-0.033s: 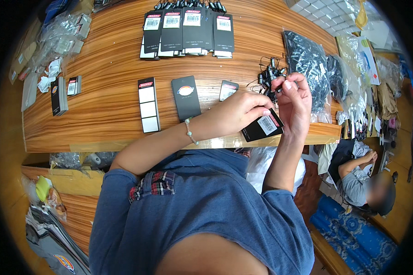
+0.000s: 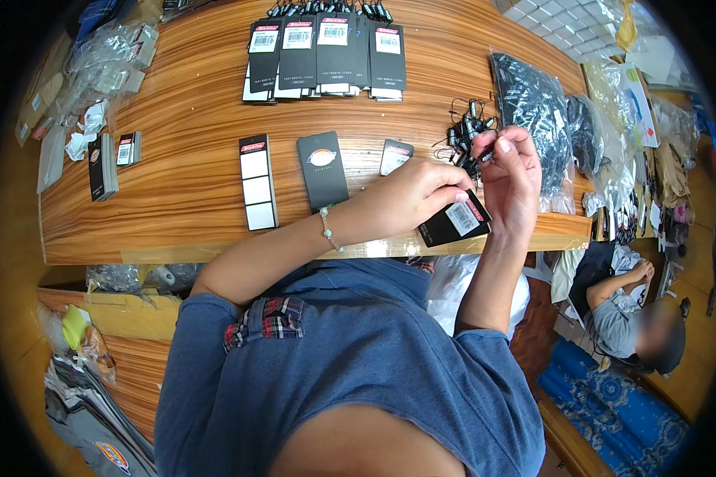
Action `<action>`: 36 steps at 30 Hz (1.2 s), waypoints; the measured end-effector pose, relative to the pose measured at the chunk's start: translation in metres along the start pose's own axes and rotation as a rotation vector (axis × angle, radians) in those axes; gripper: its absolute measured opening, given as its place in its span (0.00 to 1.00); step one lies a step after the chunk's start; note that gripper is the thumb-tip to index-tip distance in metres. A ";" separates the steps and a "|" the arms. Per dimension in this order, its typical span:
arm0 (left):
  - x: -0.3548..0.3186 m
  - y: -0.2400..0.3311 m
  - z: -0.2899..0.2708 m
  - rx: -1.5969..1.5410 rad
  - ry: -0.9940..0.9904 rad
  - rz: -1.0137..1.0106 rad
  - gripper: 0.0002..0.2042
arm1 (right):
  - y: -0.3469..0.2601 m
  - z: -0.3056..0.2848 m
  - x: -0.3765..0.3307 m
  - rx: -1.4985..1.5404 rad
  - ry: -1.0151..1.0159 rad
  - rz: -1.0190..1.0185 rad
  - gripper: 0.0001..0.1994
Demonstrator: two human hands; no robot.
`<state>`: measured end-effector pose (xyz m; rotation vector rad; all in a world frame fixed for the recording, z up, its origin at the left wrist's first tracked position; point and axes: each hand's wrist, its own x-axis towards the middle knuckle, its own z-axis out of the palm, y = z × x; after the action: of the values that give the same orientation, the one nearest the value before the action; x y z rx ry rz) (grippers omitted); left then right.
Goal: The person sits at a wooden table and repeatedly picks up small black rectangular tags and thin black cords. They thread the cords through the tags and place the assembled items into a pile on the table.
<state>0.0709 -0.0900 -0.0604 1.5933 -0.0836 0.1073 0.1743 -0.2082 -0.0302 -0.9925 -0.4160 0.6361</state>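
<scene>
My left hand (image 2: 431, 189), with a beaded bracelet on the wrist, pinches a black hang tag (image 2: 456, 221) by its upper end. A red strip and a white barcode label show on the tag, which tilts over the table's near edge. Close beside it, my right hand (image 2: 514, 168) is raised with its fingers bent together on a black tag string (image 2: 486, 156); its far end is hard to make out. Just beyond these fingers lies a tangled heap of black tag strings (image 2: 468, 131). Left of my hands lie a small grey tag (image 2: 395, 156), a larger grey tag (image 2: 323, 171) and a tag stack with white panels (image 2: 256, 187).
Strung black tags (image 2: 334, 56) lie in overlapping rows at the far middle of the wooden table (image 2: 191, 103). A clear bag of black strings (image 2: 533, 119) sits on the right. Two small card stacks (image 2: 102, 167) stand on the left. Another person (image 2: 624, 318) sits at the right.
</scene>
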 end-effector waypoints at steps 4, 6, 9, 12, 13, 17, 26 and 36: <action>-0.009 0.004 -0.001 0.052 -0.064 -0.048 0.09 | 0.000 -0.007 0.007 0.056 0.042 -0.043 0.03; -0.014 0.003 0.001 0.029 -0.066 -0.046 0.09 | 0.000 -0.014 0.011 0.063 0.057 -0.064 0.04; -0.021 0.004 0.001 0.015 -0.076 -0.074 0.09 | -0.002 -0.021 0.017 0.089 0.089 -0.072 0.04; -0.028 0.002 0.000 0.042 -0.079 -0.122 0.09 | -0.007 -0.019 0.020 0.163 0.088 -0.086 0.06; -0.030 0.001 -0.002 0.019 -0.069 -0.122 0.09 | -0.008 -0.018 0.021 0.197 0.087 -0.092 0.07; -0.037 0.007 -0.023 0.001 0.051 -0.132 0.07 | -0.016 -0.022 0.027 0.696 -0.037 0.107 0.08; -0.032 0.042 -0.062 0.031 0.426 -0.003 0.09 | -0.006 0.011 0.011 0.281 -0.182 0.044 0.07; -0.030 0.036 -0.069 0.043 0.512 0.048 0.10 | 0.000 0.054 -0.004 -0.820 0.031 -0.161 0.05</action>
<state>0.0361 -0.0223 -0.0262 1.5628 0.2804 0.5522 0.1396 -0.1764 -0.0044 -1.7201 -0.7490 0.2901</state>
